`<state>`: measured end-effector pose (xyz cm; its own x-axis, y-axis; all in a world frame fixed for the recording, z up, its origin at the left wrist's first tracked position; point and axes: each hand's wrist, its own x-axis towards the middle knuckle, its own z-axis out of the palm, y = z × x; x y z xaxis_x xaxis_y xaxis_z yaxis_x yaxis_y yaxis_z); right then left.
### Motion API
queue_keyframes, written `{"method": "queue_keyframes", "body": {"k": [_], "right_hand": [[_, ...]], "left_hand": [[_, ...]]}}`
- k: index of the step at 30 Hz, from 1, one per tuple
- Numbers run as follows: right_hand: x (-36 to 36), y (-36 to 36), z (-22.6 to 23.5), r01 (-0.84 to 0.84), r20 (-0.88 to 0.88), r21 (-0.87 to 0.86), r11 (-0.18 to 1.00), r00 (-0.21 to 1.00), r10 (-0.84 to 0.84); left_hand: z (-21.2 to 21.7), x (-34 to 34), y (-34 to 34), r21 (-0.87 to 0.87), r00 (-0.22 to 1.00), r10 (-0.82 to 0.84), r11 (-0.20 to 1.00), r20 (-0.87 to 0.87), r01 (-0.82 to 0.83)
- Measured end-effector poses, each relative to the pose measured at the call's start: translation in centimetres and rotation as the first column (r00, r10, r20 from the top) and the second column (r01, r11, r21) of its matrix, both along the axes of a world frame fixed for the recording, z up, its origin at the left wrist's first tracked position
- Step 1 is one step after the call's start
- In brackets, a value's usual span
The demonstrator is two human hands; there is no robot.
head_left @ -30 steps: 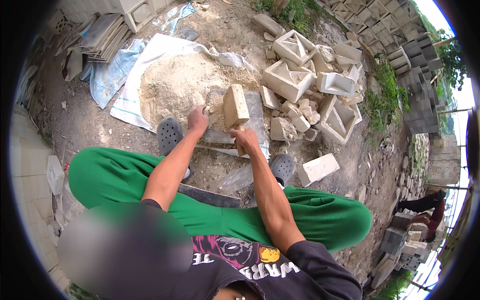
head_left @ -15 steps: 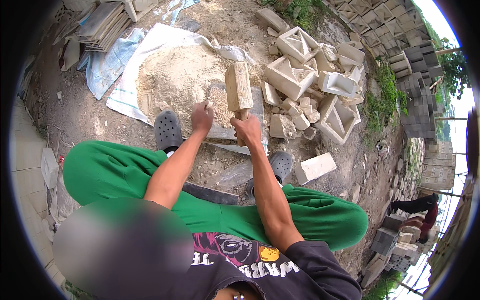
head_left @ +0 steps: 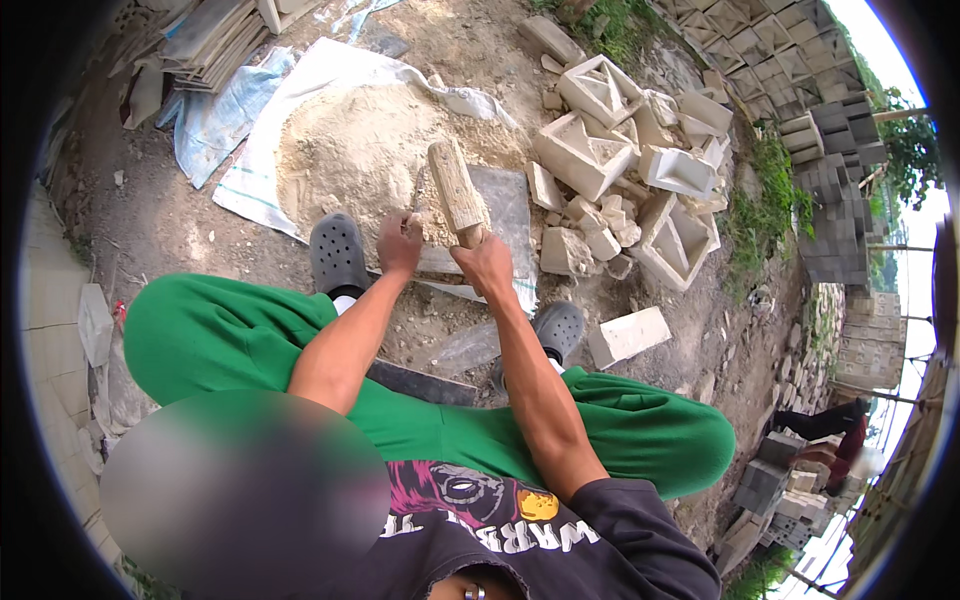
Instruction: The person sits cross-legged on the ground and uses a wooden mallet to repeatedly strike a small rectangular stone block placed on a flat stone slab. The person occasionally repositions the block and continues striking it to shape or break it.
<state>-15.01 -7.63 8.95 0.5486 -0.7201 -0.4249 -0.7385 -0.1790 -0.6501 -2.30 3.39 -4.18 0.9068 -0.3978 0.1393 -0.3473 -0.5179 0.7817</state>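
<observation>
Upper left, I note stacked boards (head_left: 212, 52) near crumpled blue sheet (head_left: 215, 125) | right: green weeds (head_left: 775, 185) beside grey block stack (head_left: 838, 205) | lower right: co-worker (head_left: 852, 448) near blocks (head_left: 765, 470).

Powder heap (head_left: 340, 150) is spread on sack sheet (head_left: 258, 165), ahead of L shoe (head_left: 338, 257). Slab (head_left: 512, 205) is laid on sheet's R nr. corner. Mallet (head_left: 457, 188) is held in R hand (head_left: 485, 265), head over slab's L part; contact can't be told. L hand (head_left: 400, 243) is positioned just L of mallet, at heap's nr. edge. Rubble pile (head_left: 600, 160) is heaped R of slab; single block (head_left: 630, 337) is set apart, R of R shoe (head_left: 558, 330). Tarp (head_left: 220, 125) is laid L of sheet, w/ board stack (head_left: 215, 50) placed behind. Plank (head_left: 425, 384) is seen btwn. legs, nearer body than shoes. Co-worker (head_left: 845, 445) is seen far R, by block stack (head_left: 768, 470).
</observation>
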Motion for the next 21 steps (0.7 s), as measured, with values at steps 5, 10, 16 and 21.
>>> {"method": "queue_keyframes", "body": {"k": [5,10,16,21], "right_hand": [[-1.0,0.2,-3.6,-0.057,-0.110,-0.102,0.993,0.993,0.045],[-1.3,-1.1,-3.5,-0.036,-0.205,0.104,0.994,0.977,0.057],[-0.4,0.6,-0.6,0.015,0.123,0.021,1.000,0.992,-0.017],[-2.0,-0.1,-5.3,-0.042,-0.179,-0.135,0.990,0.984,0.017]], "left_hand": [[0.5,-0.5,-0.2,-0.018,0.999,-0.011,1.000,-0.033,0.010],[2.1,-0.8,0.0,-0.061,0.999,-0.032,0.998,-0.037,0.030],[-0.2,-0.7,1.8,-0.021,0.986,-0.035,0.999,0.163,0.039],[1.6,-1.9,2.1,0.036,0.979,-0.179,0.984,0.100,0.176]]}}
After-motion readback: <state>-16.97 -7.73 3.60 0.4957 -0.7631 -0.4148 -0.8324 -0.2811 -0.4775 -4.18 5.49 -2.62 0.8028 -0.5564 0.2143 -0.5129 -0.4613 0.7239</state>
